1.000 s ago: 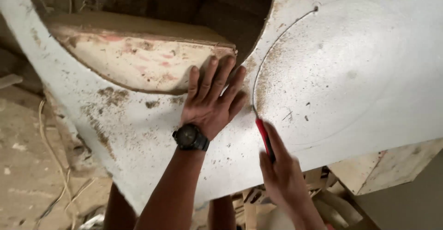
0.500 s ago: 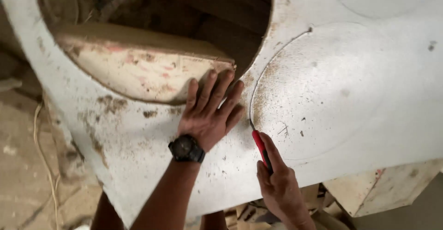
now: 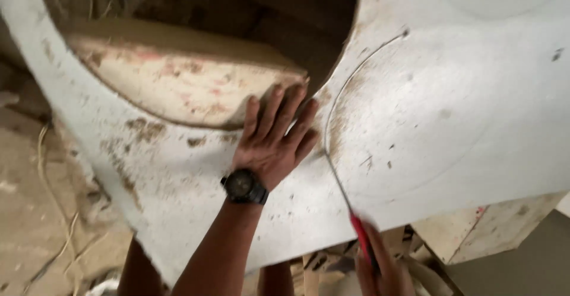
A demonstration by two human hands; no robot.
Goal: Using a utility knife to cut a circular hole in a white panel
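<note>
The left hand (image 3: 270, 141) lies flat and open on the white board (image 3: 451, 124), pinning it. The right hand (image 3: 380, 269) grips a red-handled saw (image 3: 350, 210), its blade in the curved cut. Next stroke needs steady pressure along the scribed arc.

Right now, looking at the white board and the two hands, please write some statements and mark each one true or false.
1. The left hand lies flat on the white board, fingers spread. True.
2. The right hand holds a blue hammer. False: it holds a thin tool with a red handle.
3. A dark wristwatch sits on the left wrist. True.
4. The curved cut line forms a full closed circle. False: only an arc is cut.
5. The board has a large round opening. True.
</note>
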